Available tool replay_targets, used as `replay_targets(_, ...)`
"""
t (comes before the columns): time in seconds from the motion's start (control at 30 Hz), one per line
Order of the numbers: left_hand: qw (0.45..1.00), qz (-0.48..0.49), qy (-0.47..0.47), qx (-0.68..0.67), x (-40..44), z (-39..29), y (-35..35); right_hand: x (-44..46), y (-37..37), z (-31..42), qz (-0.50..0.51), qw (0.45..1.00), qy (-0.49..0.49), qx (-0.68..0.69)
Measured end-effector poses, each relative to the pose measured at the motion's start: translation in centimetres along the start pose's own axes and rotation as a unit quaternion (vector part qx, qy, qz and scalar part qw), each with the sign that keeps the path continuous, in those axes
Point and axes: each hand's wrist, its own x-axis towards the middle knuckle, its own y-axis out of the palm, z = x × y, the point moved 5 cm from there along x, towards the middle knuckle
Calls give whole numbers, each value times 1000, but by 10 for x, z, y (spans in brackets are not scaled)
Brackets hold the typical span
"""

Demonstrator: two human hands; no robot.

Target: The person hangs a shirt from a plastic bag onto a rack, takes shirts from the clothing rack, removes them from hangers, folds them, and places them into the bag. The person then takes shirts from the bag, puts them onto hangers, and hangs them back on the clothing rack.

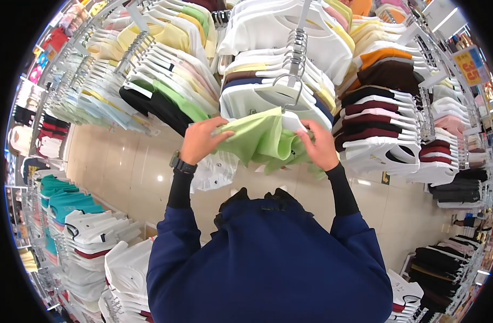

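Note:
A light green T-shirt point(252, 137) hangs bunched at the front of the middle rack, on a white hanger point(293, 121) whose metal hook reaches up to the rail. My left hand point(203, 141) pinches the shirt's left shoulder area between thumb and fingers. On the other side, my right hand point(320, 145) grips the cloth near the hanger's right end. Folds hide the shirt's lower part and neckline. Directly behind it hangs a white T-shirt point(241, 103). Another white garment point(217, 171) shows below my left wrist.
Black shirts point(155, 107) and a brighter green shirt point(179, 102) hang to the left. Maroon and black shirts point(376, 110) fill the right rack. Behind me stand racks with teal shirts point(74, 202) and dark clothes point(438, 264). Tiled floor point(128, 167) runs between racks.

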Motion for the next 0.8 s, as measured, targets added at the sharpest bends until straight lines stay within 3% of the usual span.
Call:
replay_targets(0.13, 999, -31, 21, -32, -4, 25, 2, 3, -3, -10, -2, 1000, 4, 0)
replay_targets(0.33, 993, -23, -27, -112, -4, 49, 7, 10, -6, -13, -4, 999, 23, 28)
replay_targets(0.53, 993, -21, 6, -117, -4, 76, 16, 14, -4, -32, 4, 999, 36, 41)
replay_targets(0.63, 995, -14, -28, -91, -5, 104, 26, 13, 0, -43, 5, 998, 35, 57)
replay_targets(0.73, 991, -34, -119, -50, -6, 126, 31, 12, 1, -58, -3, 998, 24, 50)
replay_targets(0.8, 991, -87, -92, -36, -5, 122, 28, 12, 3, -63, -6, 999, 22, 43)
